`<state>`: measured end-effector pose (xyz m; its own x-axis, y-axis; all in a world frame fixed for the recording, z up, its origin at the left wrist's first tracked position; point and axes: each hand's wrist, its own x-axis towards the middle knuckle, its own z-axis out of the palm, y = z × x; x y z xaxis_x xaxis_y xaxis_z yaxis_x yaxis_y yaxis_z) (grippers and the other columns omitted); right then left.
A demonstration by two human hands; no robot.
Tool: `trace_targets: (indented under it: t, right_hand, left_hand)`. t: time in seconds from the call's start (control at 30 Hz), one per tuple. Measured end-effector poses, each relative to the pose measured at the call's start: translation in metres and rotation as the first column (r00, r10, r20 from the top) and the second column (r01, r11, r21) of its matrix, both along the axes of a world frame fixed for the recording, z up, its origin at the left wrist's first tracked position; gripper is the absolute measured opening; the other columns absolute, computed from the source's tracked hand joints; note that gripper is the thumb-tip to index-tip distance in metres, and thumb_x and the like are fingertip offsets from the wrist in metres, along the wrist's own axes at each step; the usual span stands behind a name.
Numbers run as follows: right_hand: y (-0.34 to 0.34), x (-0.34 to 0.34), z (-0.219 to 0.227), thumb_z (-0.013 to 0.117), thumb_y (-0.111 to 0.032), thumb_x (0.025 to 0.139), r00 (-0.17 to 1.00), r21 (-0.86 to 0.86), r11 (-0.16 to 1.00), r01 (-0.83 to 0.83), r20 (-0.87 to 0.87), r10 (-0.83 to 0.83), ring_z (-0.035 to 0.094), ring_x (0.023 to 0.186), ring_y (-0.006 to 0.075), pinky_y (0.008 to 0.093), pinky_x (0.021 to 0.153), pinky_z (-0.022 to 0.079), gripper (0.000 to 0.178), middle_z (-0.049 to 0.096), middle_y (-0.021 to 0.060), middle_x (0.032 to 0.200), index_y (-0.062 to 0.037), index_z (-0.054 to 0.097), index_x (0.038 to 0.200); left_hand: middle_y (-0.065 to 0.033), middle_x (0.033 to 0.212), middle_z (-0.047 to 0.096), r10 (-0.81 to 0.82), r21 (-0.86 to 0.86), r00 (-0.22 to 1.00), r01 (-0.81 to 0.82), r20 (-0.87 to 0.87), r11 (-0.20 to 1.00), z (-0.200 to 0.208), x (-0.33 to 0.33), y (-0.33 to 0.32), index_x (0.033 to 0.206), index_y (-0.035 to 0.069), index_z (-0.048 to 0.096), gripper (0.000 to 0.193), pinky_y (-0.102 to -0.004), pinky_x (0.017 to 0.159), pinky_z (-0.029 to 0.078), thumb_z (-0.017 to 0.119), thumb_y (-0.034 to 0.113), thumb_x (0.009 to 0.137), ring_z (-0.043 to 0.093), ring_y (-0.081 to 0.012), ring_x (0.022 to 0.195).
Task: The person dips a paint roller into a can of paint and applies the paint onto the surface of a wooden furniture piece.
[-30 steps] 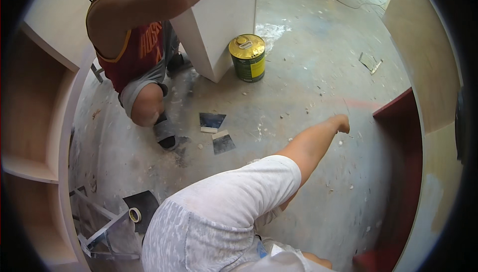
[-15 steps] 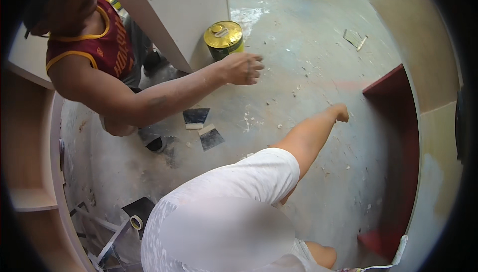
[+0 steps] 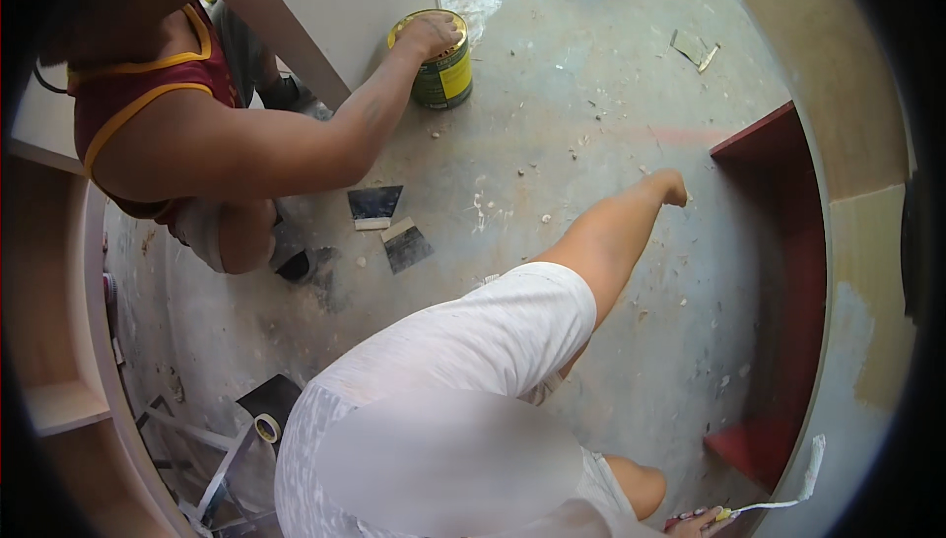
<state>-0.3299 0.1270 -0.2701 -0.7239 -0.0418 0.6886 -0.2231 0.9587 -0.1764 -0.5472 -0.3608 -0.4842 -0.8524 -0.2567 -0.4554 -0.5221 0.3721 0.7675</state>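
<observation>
At the lower right edge my right hand (image 3: 698, 523) is closed round the handle of a small paint roller (image 3: 813, 467). Its thin frame bends outward, and the white, paint-coated roller is beside the red-sided cabinet (image 3: 788, 272) and the pale panel at the right. The picture's lower edge cuts off part of this hand. My left hand does not show. White clothing (image 3: 463, 341) and a bare leg (image 3: 621, 252) fill the lower middle, and a blurred oval covers part of them. At the upper left, a co-worker's hand (image 3: 431, 35) rests on top of a yellow and dark green can (image 3: 443, 80).
The co-worker in a dark red vest (image 3: 148, 154) crouches at the left. Two putty knives (image 3: 376, 205) lie on the grey floor (image 3: 552, 124). A roll of tape (image 3: 267, 428) and metal strips lie at the lower left, beside wooden shelves (image 3: 59, 405). A white cabinet (image 3: 345, 6) stands behind.
My right hand has come into view with the paint roller, which has risen slightly to the right. The co-worker's hand has moved from beside the can onto its top.
</observation>
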Motion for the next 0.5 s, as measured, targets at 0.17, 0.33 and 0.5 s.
trace_targets:
  t: [0.17, 0.33, 0.5]
  right_hand:
    - [0.015, -0.002, -0.021, 0.06, -0.016, 0.086, 0.953, -0.237, 0.966, 0.105, 0.301, -0.03, 0.063, 0.071, 0.0261, 0.0307, 0.063, 0.051, 0.037, 0.065, 0.0159, 0.094, -0.0024, 0.052, 0.12]
    - [0.042, -0.006, -0.025, 0.056, -0.029, 0.088, 0.877, -0.597, 0.643, 0.48, 0.336, -0.342, 0.039, 0.043, 0.0065, 0.0227, 0.031, 0.028, 0.046, 0.057, 0.0028, 0.075, -0.0168, 0.046, 0.131]
    - [0.068, -0.025, -0.065, 0.055, -0.016, 0.088, 0.943, -0.681, 0.659, 0.319, 0.299, -0.147, 0.042, 0.048, 0.0047, 0.0205, 0.04, 0.034, 0.045, 0.052, -0.0018, 0.066, -0.0125, 0.045, 0.131]
  left_hand:
    - [-0.0168, 0.09, 0.066, 0.025, 0.006, 1.0, -0.025, -0.016, 1.0, -0.009, 0.003, -0.028, 0.085, 0.003, 0.068, 0.027, -0.0376, 0.069, 0.051, 0.062, 0.024, 0.069, 0.064, -0.0263, 0.077]
    - [-0.0096, 0.085, 0.062, -0.121, 0.059, 0.992, 0.118, 0.039, 0.991, 0.014, -0.024, 0.003, 0.089, 0.004, 0.065, 0.041, -0.0456, 0.062, 0.052, 0.063, 0.043, 0.076, 0.061, -0.0249, 0.076]
    - [-0.0093, 0.079, 0.061, -0.346, -0.22, 0.937, 0.327, -0.052, 0.919, -0.035, -0.013, -0.075, 0.089, 0.008, 0.064, 0.039, -0.0419, 0.056, 0.049, 0.066, 0.044, 0.074, 0.06, -0.0242, 0.069]
